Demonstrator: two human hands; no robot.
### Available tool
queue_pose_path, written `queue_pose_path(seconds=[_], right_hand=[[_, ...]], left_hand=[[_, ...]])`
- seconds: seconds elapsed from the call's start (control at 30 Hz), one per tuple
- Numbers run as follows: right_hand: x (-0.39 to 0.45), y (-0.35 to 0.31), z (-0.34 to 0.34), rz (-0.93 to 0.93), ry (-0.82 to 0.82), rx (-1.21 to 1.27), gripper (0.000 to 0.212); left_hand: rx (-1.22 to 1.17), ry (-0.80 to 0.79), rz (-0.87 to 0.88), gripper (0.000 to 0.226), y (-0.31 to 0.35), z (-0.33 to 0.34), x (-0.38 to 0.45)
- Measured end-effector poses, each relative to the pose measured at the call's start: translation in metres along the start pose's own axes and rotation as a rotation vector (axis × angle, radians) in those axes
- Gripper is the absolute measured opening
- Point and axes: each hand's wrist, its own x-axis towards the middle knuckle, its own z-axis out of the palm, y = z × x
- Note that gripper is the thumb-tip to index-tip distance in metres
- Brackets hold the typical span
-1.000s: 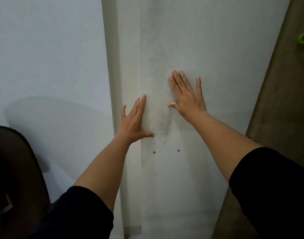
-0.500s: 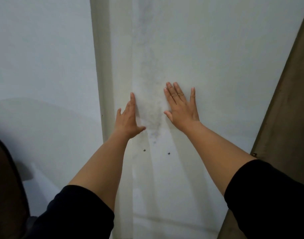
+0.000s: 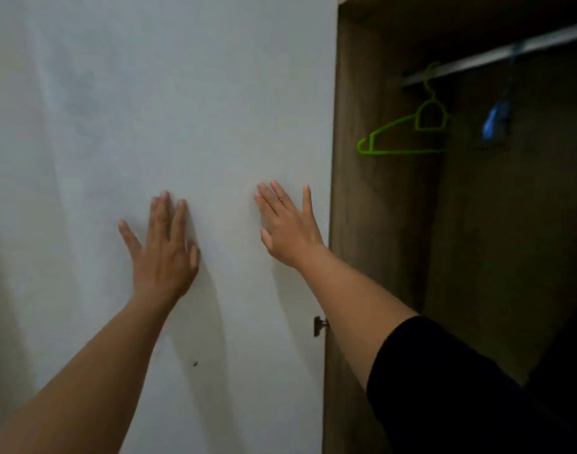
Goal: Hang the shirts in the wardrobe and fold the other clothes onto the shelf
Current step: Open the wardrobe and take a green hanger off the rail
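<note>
Two hands, mine, laid flat on one white sliding door, item by item: left hand, fingers straight and spread a little, thumb tucked toward the right, palm against the panel at mid height; right hand, fingers straight and apart, little finger splayed toward the door's right edge, palm likewise against the panel, gripping nothing. Right forearm bare to a black sleeve in the near right corner; left forearm bare as far as the lower left edge of view. One small metal knob on the door's right edge, just beside my right forearm. One small dark speck on the panel, below and between the arms. One wardrobe, brown wood grain, open to the right of the door, interior dim. One metal rail across its upper part, running up toward the far right. One green hanger hooked on the rail, bare, tilted down to the left. One blue object hanging further right on the same rail, too blurred to identify. Shirts and other clothes: none in view from here
</note>
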Motion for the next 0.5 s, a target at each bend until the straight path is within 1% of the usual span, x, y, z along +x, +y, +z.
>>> queue_pose_path(seconds=[0.1,0.23,0.37,0.5], right_hand=[[-0.009,0.043,-0.027,0.132,0.027,-0.094,0.067],[-0.029,0.089,-0.065,0.272,0.042,-0.309,0.07],[-0.049,0.126,-0.102,0.361,0.112,-0.509,0.071],[-0.065,0.166,-0.124,0.468,0.107,-0.662,0.076]], left_hand=[[-0.112,0.058,0.138,0.072,0.039,0.004,0.027],[-0.215,0.058,0.333,0.071,0.094,0.005,0.054],[-0.27,0.032,0.444,0.076,0.15,-0.006,0.079],[-0.363,0.025,0.51,0.091,0.204,-0.014,0.112]])
